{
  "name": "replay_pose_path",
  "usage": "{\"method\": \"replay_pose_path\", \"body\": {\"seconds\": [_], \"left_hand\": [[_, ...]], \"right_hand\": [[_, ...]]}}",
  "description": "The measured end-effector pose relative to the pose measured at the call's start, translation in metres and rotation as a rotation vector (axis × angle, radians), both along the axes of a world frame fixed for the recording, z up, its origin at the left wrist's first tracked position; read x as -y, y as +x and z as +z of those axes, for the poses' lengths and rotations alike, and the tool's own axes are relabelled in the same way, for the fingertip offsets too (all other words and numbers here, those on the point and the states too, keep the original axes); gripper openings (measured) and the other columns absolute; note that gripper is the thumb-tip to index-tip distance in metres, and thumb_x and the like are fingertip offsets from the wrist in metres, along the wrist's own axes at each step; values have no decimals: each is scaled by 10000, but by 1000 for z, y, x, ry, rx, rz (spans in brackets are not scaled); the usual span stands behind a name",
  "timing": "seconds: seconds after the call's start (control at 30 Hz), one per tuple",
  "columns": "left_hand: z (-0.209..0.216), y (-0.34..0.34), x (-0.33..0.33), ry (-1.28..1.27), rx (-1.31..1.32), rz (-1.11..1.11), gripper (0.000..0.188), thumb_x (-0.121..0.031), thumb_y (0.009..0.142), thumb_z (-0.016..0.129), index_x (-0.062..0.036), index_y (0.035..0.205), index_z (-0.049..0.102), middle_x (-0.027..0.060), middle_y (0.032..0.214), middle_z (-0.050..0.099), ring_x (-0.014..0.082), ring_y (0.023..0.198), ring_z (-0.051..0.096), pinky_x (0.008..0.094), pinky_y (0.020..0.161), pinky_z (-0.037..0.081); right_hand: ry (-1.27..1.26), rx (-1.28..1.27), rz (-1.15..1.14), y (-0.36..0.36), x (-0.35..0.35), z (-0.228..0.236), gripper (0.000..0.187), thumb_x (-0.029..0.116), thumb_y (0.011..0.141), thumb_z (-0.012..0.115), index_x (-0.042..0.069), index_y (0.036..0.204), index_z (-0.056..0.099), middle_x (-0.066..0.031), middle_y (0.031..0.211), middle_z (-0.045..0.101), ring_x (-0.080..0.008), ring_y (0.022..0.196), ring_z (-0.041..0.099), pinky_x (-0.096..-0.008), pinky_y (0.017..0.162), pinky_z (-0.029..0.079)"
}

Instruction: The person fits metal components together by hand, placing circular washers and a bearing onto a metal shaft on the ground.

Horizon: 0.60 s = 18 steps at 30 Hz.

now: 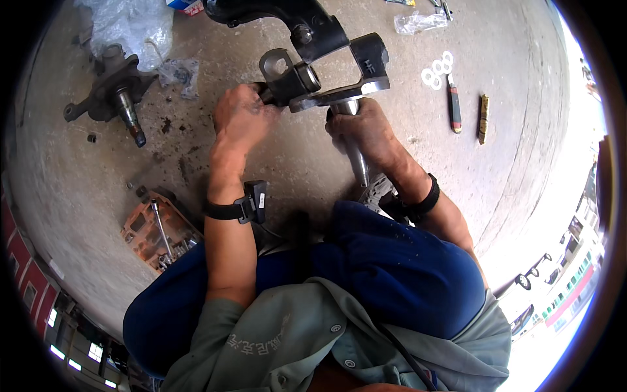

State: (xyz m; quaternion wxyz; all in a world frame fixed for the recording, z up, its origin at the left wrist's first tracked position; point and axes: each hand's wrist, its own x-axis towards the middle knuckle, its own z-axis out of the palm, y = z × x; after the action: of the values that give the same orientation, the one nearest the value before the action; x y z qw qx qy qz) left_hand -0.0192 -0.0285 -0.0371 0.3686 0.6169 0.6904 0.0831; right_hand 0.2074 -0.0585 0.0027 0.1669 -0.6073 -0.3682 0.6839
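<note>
A black steering knuckle (313, 97) with a bright steel spindle sits at the end of a thick black axle beam (307, 26), ahead of my knees. My right hand (369, 127) is wrapped round the spindle (356, 157), whose tapered end points back toward me. At the knuckle's left end, my left hand (245, 117) is closed on its dark lower part; the fingertips are partly hidden and slightly blurred. Between the hands and the beam, a round steel-edged joint (307, 77) shows beside a curved open lug (274, 63).
At left lies another worn knuckle (114, 88) near clear plastic wrap (134, 29). An orange socket case (140, 225) holding a ratchet (160, 225) is by my left knee. To the right are white rings (429, 75), a red-and-black-handled tool (455, 112) and a yellowish bar (483, 119).
</note>
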Motion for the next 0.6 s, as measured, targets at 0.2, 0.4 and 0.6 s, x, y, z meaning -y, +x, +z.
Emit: {"method": "replay_pose_path", "body": {"seconds": [0.2, 0.4, 0.6], "left_hand": [[7, -12, -2, 7, -93, -32, 234, -172, 704, 731, -30, 889, 754, 194, 772, 710, 400, 783, 692, 448, 761, 543], [15, -3, -2, 59, -54, 3, 238, -188, 674, 711, -51, 864, 753, 193, 750, 696, 411, 786, 683, 455, 765, 546], [21, 1, -3, 63, -39, -26, 222, -166, 663, 700, -52, 846, 755, 188, 741, 697, 407, 775, 685, 456, 759, 544]], "right_hand": [[9, -72, -127, -19, 7, -4, 125, 92, 820, 681, -2, 757, 629, -64, 626, 612, -136, 511, 592, -282, 472, 472], [-8, -16, -140, -14, 8, -1, 107, 82, 817, 687, -2, 769, 642, -68, 624, 617, -140, 509, 596, -281, 481, 472], [18, -33, -88, -5, 7, 5, 103, 102, 846, 619, 7, 812, 639, -66, 668, 609, -140, 558, 580, -288, 511, 467]]}}
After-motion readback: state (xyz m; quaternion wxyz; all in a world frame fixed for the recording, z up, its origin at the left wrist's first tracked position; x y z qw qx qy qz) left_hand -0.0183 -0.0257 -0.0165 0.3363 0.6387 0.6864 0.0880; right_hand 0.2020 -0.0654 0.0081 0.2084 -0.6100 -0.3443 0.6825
